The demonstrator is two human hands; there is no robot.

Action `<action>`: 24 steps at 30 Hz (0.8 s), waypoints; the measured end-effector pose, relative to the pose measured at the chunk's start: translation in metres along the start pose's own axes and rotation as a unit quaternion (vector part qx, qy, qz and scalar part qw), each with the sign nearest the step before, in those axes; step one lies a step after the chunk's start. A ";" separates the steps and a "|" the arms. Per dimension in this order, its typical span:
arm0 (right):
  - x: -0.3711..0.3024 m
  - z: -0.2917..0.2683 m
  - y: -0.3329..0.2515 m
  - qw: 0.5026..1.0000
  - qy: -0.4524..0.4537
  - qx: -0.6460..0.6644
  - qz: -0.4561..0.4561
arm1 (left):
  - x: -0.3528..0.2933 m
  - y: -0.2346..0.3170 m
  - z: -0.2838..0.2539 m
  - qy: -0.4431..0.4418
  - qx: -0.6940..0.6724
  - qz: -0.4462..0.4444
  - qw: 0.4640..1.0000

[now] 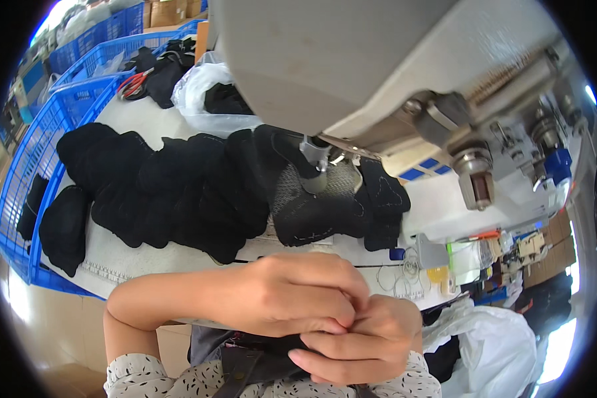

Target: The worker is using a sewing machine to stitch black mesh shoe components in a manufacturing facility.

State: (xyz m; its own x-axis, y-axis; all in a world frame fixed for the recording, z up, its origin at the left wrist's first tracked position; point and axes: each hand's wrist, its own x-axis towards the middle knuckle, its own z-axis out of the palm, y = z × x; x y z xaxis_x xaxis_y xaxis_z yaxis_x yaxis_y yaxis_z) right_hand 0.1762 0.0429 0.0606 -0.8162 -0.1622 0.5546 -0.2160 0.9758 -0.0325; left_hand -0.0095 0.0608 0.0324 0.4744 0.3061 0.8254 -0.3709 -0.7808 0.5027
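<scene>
Just in front of the sewing table's near edge, my two hands meet, fingers curled in against each other. My left hand [292,295] is closed, its fingertips pressed into the right hand's thumb side. Closed as well, my right hand [375,338] has its fingers folded toward the left. Whatever is between them, if anything, is hidden. Beyond the hands, a black fabric piece with a grey mesh patch [331,192] lies under the sewing machine's presser foot [315,154]. A row of overlapping black fabric pieces [172,186] stretches to its left.
The sewing machine head [312,60] overhangs the table [146,262]. At left stand blue plastic baskets [43,142]; red-handled scissors [136,85] lie near a clear plastic bag [205,86]. Loose thread [404,275] and small bottles are at right, above a white sack [491,338].
</scene>
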 end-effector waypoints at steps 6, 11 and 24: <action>0.006 0.021 -0.005 0.979 -0.045 -0.195 0.028 | 0.002 0.011 -0.013 -0.001 -0.034 -0.161 0.986; 0.005 0.035 -0.005 0.970 -0.060 -0.232 0.036 | 0.001 0.015 -0.014 -0.055 -0.044 -0.243 0.967; 0.006 0.046 -0.003 0.969 -0.037 -0.245 -0.015 | -0.003 0.013 -0.015 -0.042 -0.172 -0.358 0.917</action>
State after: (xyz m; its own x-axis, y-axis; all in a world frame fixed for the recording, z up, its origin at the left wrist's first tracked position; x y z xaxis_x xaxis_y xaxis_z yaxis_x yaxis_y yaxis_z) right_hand 0.1472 0.0325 0.0253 -0.8535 -0.1833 0.4878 0.0256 0.9202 0.3906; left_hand -0.0275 0.0577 0.0406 0.7496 0.6185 0.2357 -0.1624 -0.1733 0.9714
